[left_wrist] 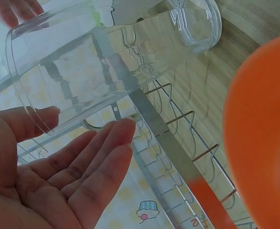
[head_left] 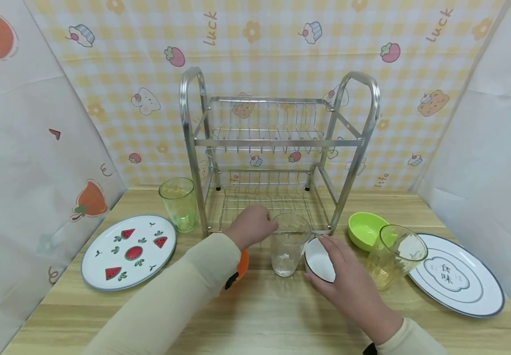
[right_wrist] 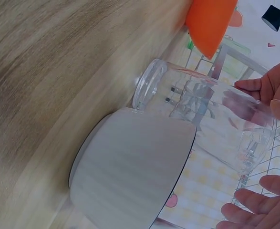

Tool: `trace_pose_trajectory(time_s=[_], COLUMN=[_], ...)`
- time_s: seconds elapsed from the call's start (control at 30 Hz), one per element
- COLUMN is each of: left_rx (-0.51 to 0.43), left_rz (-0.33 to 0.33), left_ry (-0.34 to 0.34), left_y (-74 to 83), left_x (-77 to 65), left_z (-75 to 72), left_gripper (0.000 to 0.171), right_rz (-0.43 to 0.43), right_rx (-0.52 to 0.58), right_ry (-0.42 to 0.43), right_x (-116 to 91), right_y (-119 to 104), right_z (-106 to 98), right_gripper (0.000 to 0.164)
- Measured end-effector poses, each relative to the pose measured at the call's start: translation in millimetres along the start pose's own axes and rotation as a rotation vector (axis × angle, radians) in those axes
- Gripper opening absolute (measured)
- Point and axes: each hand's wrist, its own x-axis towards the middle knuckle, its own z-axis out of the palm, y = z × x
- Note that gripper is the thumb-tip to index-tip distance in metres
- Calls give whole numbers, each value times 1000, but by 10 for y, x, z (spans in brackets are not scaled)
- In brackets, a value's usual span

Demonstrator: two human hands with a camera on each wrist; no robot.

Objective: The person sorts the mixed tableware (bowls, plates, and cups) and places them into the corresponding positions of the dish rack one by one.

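Note:
A clear glass (head_left: 285, 254) stands upright on the table between my hands. Beside it my left hand (head_left: 253, 227) has its fingers loosely extended, the thumb (left_wrist: 39, 121) overlapping the glass rim in the left wrist view. My right hand (head_left: 348, 276) reaches over a white bowl (head_left: 318, 259) with a dark rim, fingers spread above it and thumb near its close edge. The bowl sits right against the glass in the right wrist view (right_wrist: 135, 162). Partly hidden under my left sleeve is an orange bowl (head_left: 243, 264).
A two-tier metal dish rack (head_left: 277, 143) stands behind the glass. At left are a green glass (head_left: 180, 207) and a watermelon-patterned plate (head_left: 149, 266). At right are a lime green bowl (head_left: 363, 229), a yellow glass (head_left: 384, 268) and a white plate with characters (head_left: 472, 296).

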Motion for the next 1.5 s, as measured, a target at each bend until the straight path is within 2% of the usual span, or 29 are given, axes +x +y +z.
trace_pose_trajectory(time_s=[0.4,0.9,1.2,1.5], left_rx=[-40,-60,-76,-120], left_rz=[-25,-38,-27,-41], left_ry=[-21,-17,-10,22], left_y=[-30,-41,-126,-229], left_x=[45,-8,-53,-109], left_z=[24,0,-4,-29], left_gripper=[49,53,49,41], right_rz=[14,-11,-15,28], right_rx=[23,10,23,38], right_ry=[-32,11,6,-25], right_x=[-1,-7,0,3], right_y=[13,6,1,-32], right_z=[34,54,57,42], right_gripper=[75,75,75,73])
